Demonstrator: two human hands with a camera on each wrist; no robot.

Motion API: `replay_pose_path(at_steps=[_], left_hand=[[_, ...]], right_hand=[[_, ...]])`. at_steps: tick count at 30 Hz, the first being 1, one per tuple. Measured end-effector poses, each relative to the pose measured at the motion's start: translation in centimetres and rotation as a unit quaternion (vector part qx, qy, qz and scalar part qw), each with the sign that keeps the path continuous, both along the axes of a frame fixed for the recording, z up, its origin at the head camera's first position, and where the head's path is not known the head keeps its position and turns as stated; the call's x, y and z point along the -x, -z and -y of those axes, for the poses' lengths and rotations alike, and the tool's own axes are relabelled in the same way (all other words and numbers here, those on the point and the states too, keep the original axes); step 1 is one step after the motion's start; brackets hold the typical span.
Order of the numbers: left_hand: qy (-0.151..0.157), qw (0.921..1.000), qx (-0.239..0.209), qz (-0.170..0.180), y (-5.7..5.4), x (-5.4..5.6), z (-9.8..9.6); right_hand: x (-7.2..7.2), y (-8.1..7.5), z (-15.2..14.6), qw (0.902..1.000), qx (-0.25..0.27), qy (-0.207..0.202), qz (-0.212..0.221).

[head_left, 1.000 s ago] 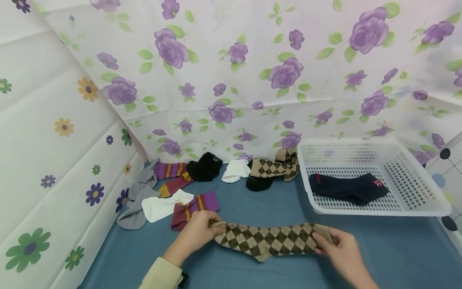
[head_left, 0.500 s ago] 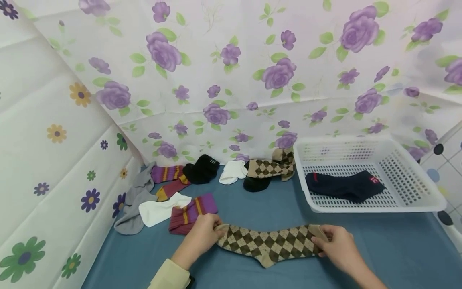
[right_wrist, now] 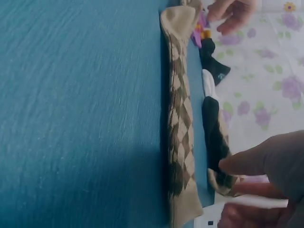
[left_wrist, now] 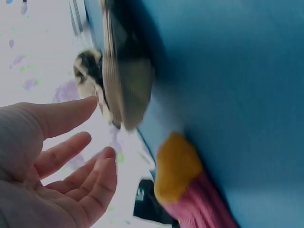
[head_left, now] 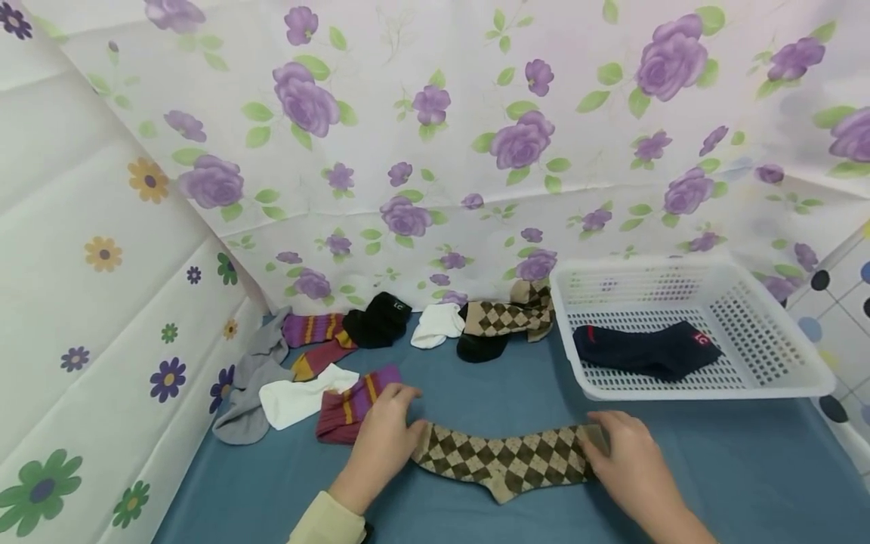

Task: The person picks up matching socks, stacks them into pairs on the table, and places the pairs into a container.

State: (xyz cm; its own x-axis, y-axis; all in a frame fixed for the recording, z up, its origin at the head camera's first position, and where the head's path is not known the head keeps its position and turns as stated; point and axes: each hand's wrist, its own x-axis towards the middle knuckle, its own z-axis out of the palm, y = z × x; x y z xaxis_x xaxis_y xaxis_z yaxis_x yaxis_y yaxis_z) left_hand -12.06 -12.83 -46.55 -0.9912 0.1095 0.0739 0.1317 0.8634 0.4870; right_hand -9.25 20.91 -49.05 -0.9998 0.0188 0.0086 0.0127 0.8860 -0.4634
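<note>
A tan and brown argyle sock (head_left: 503,459) lies stretched out sideways on the blue cloth, its heel toward the person. By its left end is the left hand (head_left: 384,432). In the left wrist view that hand (left_wrist: 61,171) has thumb and fingers spread, apart from the sock (left_wrist: 127,90). The right hand (head_left: 630,462) is at the sock's other end. Seen from the right wrist, the fingers and thumb of this hand (right_wrist: 270,175) are apart too, holding nothing, with the sock (right_wrist: 180,114) flat beside them.
A white plastic basket (head_left: 809,378) with a navy sock (head_left: 646,351) inside stands at the back right. Along the back lie black socks (head_left: 384,321), a white sock (head_left: 437,325) and another argyle sock (head_left: 499,317). Grey (head_left: 248,412), white (head_left: 292,400) and purple-striped socks (head_left: 340,415) lie left.
Both hands have let go of the argyle sock's ends, and their fingers have opened. The sock came slightly toward the person earlier and now lies on the cloth.
</note>
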Motion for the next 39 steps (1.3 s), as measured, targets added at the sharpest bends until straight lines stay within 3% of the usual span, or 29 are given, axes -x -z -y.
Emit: replay_pose_path(at_steps=[4,7,9,14,19,30,39], left_hand=[[0.050,0.9986,0.006,-0.014,0.8,-0.7,-1.1],[0.081,0.9967,0.000,0.010,1.5,-1.3,-1.6],[0.090,0.9952,-0.010,0.037,1.9,-1.5,-1.7],[0.078,0.9928,-0.019,0.088,2.4,-1.6,-1.8],[0.071,0.9892,-0.014,0.127,2.7,-1.2,-1.7],[0.075,0.9900,-0.011,0.119,3.7,-0.9,-0.7],[0.068,0.9886,-0.006,0.134,3.3,-0.7,-0.8]], right_hand=[[0.1,0.1,0.7,0.9955,0.002,-0.094,-0.012],[-0.1,0.5,0.8,0.9873,-0.008,-0.159,-0.006],[-0.2,0.9,0.7,0.9846,-0.018,-0.174,0.004],[-0.5,1.6,0.7,0.9826,-0.049,-0.176,0.034],[-0.4,1.8,1.0,0.9790,-0.069,-0.189,0.034],[-0.6,2.3,1.7,0.9803,-0.071,-0.164,0.084],[-0.3,2.2,0.9,0.9826,-0.067,-0.166,0.052]])
